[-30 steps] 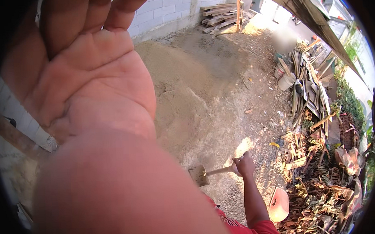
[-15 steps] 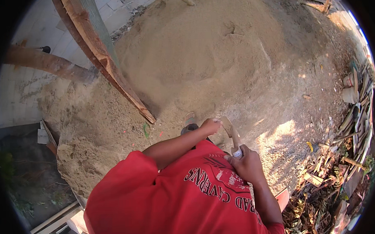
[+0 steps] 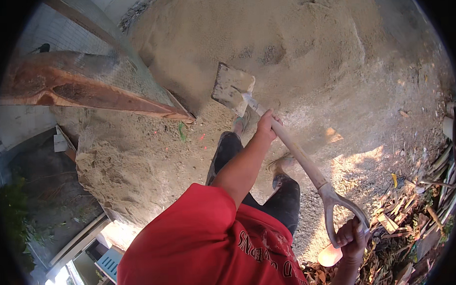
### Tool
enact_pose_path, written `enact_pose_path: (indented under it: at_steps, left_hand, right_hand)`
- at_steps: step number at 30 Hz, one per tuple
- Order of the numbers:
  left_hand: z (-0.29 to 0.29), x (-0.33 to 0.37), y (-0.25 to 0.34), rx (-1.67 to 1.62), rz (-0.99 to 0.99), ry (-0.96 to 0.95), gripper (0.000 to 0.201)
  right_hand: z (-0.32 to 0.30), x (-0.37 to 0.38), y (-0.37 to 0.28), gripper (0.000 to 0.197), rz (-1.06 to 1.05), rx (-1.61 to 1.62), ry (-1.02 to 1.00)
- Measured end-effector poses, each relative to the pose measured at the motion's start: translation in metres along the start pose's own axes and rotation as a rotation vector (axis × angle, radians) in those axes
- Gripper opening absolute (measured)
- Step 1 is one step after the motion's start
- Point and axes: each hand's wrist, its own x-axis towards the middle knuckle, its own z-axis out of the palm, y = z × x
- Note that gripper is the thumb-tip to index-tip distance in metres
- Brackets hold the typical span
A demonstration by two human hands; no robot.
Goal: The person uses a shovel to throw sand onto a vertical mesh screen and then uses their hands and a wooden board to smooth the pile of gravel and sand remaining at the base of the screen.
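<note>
I hold a shovel (image 3: 304, 157) with a long wooden shaft, a D-shaped grip and a square, stained metal blade. My left hand (image 3: 268, 125) is wrapped round the shaft, a little behind the blade. My right hand (image 3: 352, 236) is closed on the crossbar of the D-grip, low on the right. The blade shows at the near side of a large sand pile (image 3: 204, 43), with no load of sand visible on it. Whether it touches the sand I cannot tell. Both my feet are on the sandy ground beneath the shaft.
Rough wooden boards (image 3: 90, 87) slant in from the left beside netting. A lower sand mound (image 3: 113, 166) lies at the left. Wood scraps and dry leaves (image 3: 391, 227) cover the lower right. A pale, rounded object (image 3: 330, 255) lies under the shovel grip.
The shovel has swung out from close to my body, its blade now ahead over the sand. My right hand has moved down and right; my left hand has moved forward and slightly right.
</note>
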Motion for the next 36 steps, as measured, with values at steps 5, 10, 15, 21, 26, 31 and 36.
enact_pose_path:
  at_steps: [5,10,15,21,26,31,36]
  left_hand:
    - [-0.027,0.003,0.058,0.058,0.118,0.17,0.019]
    - [-0.086,0.032,0.2,0.157,0.095,0.234,0.012]
    - [-0.165,0.137,0.459,0.58,0.348,0.513,0.018]
    - [-0.2,0.208,0.515,0.442,0.264,0.435,0.015]
    - [-0.198,0.222,0.488,0.565,0.245,0.567,0.013]
    - [-0.108,0.201,0.436,0.621,0.264,0.608,0.012]
    - [0.029,0.146,0.425,0.58,0.37,0.49,0.01]
  right_hand:
    - [0.018,0.03,0.07,0.039,0.071,-0.286,0.324]
    - [0.107,0.069,0.182,0.044,0.128,-0.586,0.279]
    - [0.253,0.273,0.369,0.039,0.134,-0.703,-0.066]
    - [0.214,0.346,0.414,0.033,0.183,-0.465,0.117]
    - [0.167,0.35,0.403,0.04,0.146,-0.491,0.09]
    - [0.128,0.33,0.368,0.049,0.041,-0.327,0.226]
    - [0.133,0.318,0.311,0.057,0.055,-0.166,0.261]
